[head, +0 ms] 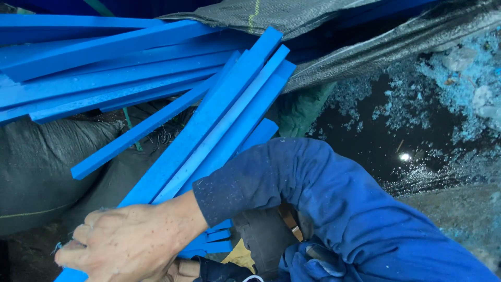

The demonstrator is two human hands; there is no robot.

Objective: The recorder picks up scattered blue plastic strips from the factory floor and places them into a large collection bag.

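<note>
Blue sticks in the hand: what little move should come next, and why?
Probably draw the held blue sticks a little toward the body. The right hand is closed around their near ends, while their far ends rest across the blue pile above the dark sacks. The left hand is not clearly visible.

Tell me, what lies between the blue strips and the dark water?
In the head view, grey woven sheeting and a green cloth lie between the blue strips and the dark water.
</note>
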